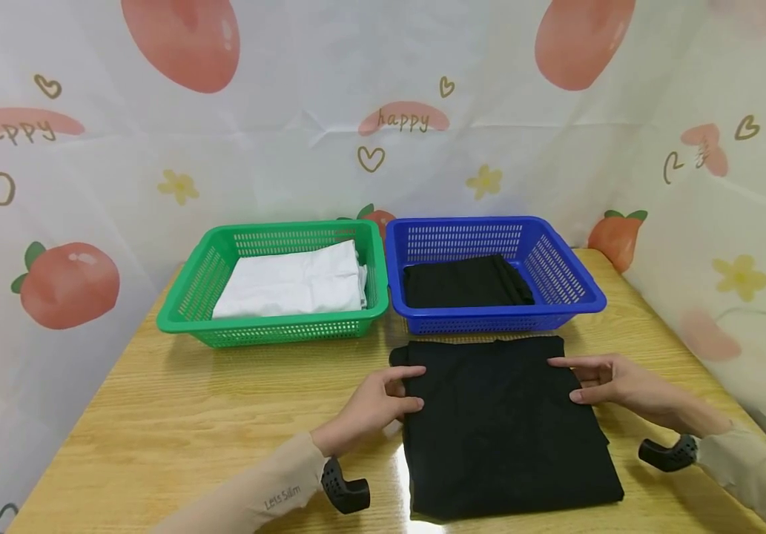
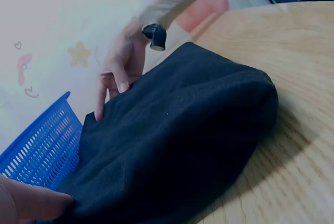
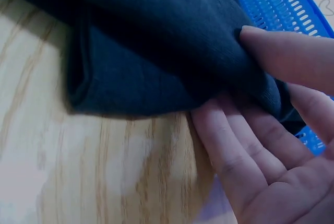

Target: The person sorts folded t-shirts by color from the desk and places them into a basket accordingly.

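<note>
A folded black cloth garment [image 1: 503, 430] lies on the table in front of the blue basket. My left hand [image 1: 376, 404] grips its left edge, thumb and index finger on top. On the opposite side my right hand [image 1: 623, 386] pinches the right edge; the right wrist view shows the thumb [image 3: 287, 51] above the cloth and the other fingers [image 3: 224, 145] tucked beneath it. A loose folded layer [image 3: 125, 72] hangs under the top one there. In the left wrist view the cloth [image 2: 172, 119] bulges up off the wood near its front end.
Behind the garment stands a blue basket [image 1: 496, 320] with folded black cloth [image 1: 466, 283] in it. Touching it on the left is a green basket [image 1: 289, 330] holding folded white cloth [image 1: 296, 282]. A printed wall sheet [image 1: 289, 170] rises behind the wooden table [image 1: 222, 415].
</note>
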Motion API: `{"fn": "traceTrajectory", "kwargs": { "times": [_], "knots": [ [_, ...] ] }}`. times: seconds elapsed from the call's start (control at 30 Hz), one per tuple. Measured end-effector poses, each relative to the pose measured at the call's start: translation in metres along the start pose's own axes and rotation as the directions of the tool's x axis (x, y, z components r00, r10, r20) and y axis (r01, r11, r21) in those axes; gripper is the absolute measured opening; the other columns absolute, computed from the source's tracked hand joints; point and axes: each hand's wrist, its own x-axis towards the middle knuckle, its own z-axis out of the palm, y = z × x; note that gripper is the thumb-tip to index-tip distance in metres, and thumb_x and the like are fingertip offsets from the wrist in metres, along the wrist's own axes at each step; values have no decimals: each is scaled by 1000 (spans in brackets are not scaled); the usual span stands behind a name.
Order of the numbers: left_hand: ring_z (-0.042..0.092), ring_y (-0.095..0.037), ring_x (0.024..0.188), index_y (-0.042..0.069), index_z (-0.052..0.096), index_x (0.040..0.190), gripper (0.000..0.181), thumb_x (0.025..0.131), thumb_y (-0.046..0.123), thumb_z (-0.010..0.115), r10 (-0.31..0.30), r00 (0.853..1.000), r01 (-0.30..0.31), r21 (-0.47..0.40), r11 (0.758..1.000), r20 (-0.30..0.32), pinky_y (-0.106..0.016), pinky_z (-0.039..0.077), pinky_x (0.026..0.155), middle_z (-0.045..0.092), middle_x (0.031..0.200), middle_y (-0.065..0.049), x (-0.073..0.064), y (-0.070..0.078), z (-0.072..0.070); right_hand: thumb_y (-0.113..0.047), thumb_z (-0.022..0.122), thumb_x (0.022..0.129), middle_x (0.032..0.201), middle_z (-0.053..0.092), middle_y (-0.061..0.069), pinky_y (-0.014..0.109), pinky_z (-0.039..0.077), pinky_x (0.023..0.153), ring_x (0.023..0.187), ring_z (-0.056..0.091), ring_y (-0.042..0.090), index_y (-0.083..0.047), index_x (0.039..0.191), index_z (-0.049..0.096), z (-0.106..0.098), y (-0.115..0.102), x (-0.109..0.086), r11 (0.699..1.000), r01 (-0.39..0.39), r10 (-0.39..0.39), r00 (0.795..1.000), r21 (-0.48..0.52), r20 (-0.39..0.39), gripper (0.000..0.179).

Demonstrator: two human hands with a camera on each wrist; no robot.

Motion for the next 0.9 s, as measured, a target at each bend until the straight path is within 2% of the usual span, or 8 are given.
{"fn": "traceTrajectory", "kwargs": {
  "times": [0.13, 0.27, 0.5, 0.6, 0.73, 0.83, 0.9],
  "knots": [
    [44, -13, 59, 15, 62, 135, 49, 87, 8, 74, 10, 1000, -10, 43, 999, 8, -26, 39, 55, 51, 70, -4, 3, -2, -1, -2, 62, 96, 148, 40, 19, 30, 48, 94, 124, 48, 3, -1, 151, 38, 2, 3, 3, 998, 27, -28, 1000, 53, 13, 60],
    [43, -13, 56, 17, 64, 133, 48, 86, 9, 75, 2, 1000, -3, 37, 999, 19, -25, 37, 51, 53, 73, -4, 4, -4, -2, 2, 59, 96, 150, 39, 17, 34, 48, 95, 126, 50, 8, 1, 150, 36, 3, 5, 4, 992, 44, -48, 998, 120, 32, 59],
    [46, -13, 60, 16, 65, 131, 46, 86, 9, 76, 1, 999, 0, -23, 1000, 44, -24, 42, 55, 53, 78, -6, 3, -5, -6, 0, 60, 96, 156, 13, 25, 27, 45, 96, 124, 37, -10, 1, 151, 36, 4, -3, 1, 990, 33, -36, 999, 134, 21, 60],
    [50, -13, 63, 16, 65, 131, 46, 87, 11, 77, 5, 998, -4, -26, 1000, 60, -24, 44, 57, 55, 81, -7, 1, -4, -9, 1, 59, 96, 156, 22, 18, 28, 45, 96, 126, 38, -8, 0, 151, 36, 4, -5, 0, 990, 44, -48, 999, 131, 24, 60],
    [45, -11, 55, 16, 64, 133, 47, 88, 11, 75, 22, 996, -20, -25, 999, 83, -24, 40, 51, 55, 81, -8, -4, -2, -13, 2, 59, 96, 150, 40, 3, 31, 47, 95, 126, 45, 0, 0, 151, 36, 4, -11, -4, 990, 90, -93, 996, 110, 17, 59],
    [38, -10, 50, 15, 62, 135, 48, 89, 9, 74, 31, 995, -26, -53, 998, 97, -22, 34, 47, 52, 85, -8, -9, -1, -16, 5, 57, 96, 143, 50, 3, 32, 48, 94, 125, 50, 9, 1, 151, 35, 5, -20, -7, 985, 134, -137, 990, 111, 18, 59],
    [46, -8, 54, 14, 61, 136, 48, 90, 8, 73, 46, 993, -37, -79, 996, 106, -22, 36, 49, 53, 91, -9, -13, 1, -18, 7, 56, 96, 138, 55, 9, 32, 48, 94, 124, 53, 16, 3, 151, 33, 6, -26, -9, 979, 163, -168, 985, 121, 34, 59]
  ]
}}
